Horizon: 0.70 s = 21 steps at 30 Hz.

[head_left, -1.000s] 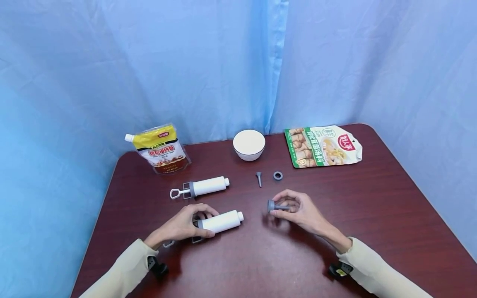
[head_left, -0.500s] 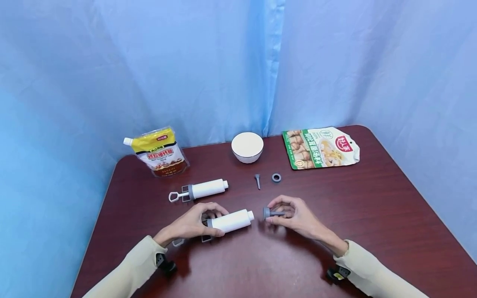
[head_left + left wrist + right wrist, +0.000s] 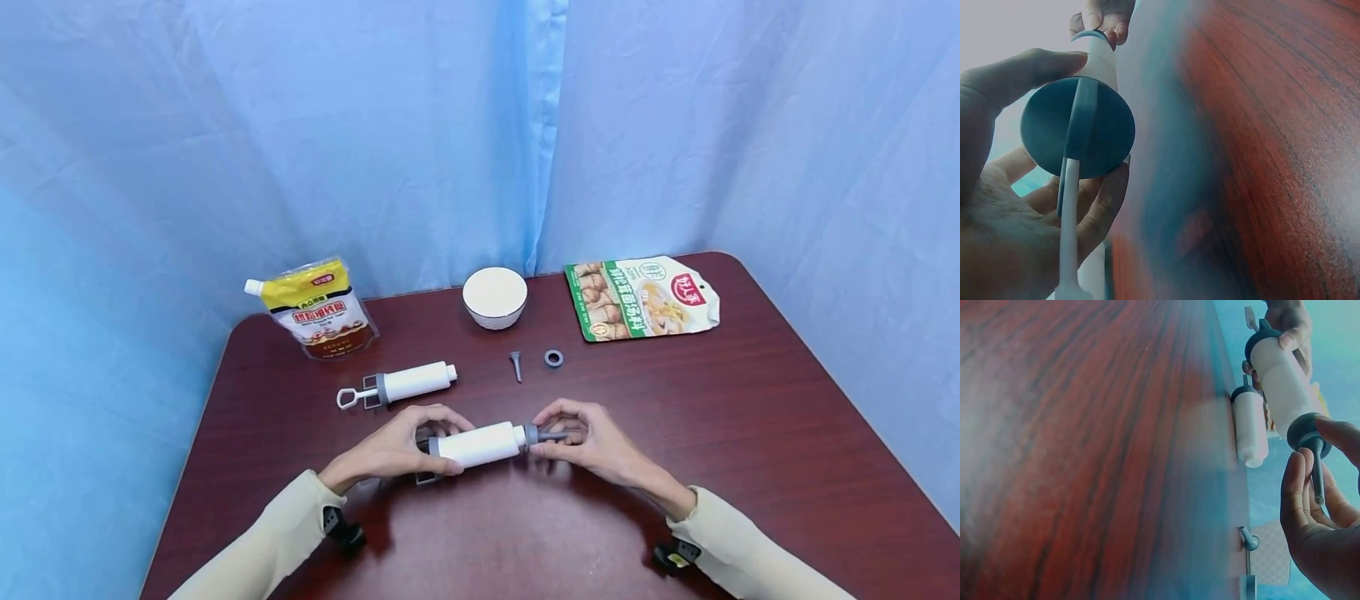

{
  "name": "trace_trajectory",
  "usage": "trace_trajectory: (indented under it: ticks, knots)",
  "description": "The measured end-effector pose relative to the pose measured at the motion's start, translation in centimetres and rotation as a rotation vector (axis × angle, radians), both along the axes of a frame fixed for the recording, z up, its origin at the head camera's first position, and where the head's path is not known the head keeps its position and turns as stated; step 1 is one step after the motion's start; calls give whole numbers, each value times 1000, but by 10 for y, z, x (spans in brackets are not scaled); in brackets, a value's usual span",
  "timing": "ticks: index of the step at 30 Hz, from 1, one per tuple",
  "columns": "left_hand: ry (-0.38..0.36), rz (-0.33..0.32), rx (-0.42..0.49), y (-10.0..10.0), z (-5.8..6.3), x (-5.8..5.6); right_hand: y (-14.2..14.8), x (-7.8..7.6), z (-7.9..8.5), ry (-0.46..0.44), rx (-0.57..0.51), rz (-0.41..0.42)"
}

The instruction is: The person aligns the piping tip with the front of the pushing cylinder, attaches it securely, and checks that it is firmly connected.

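My left hand (image 3: 397,446) grips a white syringe-style piping tube (image 3: 480,444) near its grey rear cap (image 3: 1041,125), the plunger rod (image 3: 1069,225) pointing back toward the wrist. Between thumb and fingers, my right hand (image 3: 592,437) pinches a grey nozzle (image 3: 532,435) by its wide collar, with the thin spout (image 3: 1317,478) toward the palm. In the right wrist view the collar sits at the tube's front tip; whether it is threaded on cannot be told. Tube and nozzle are held above the table, roughly in line.
Behind the hands lie a second white piping tube (image 3: 416,381), a small grey nozzle (image 3: 516,367) and a grey ring (image 3: 553,358). Farther back are a spouted pouch (image 3: 322,312), a white bowl (image 3: 495,300) and a green-and-white packet (image 3: 641,298) on the dark wood table (image 3: 757,400).
My left hand has carried the tube to the right, and the right hand has shifted slightly left. The gap between tube tip and nozzle has closed.
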<state>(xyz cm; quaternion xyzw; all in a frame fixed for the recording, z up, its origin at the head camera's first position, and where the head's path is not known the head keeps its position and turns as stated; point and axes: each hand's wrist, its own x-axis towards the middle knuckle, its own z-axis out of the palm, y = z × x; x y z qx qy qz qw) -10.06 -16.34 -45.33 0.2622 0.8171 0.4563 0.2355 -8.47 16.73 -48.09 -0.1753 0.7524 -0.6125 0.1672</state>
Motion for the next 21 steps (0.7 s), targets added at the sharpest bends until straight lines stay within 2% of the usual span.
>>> trace_trajectory:
  ticks: [15,21]
  knots:
    - [-20,-35,-8,4,3,1,0,3,-1,13,-24,31]
    - [-57,-40,11,5,4,-1,0,2,0,69,-27,48]
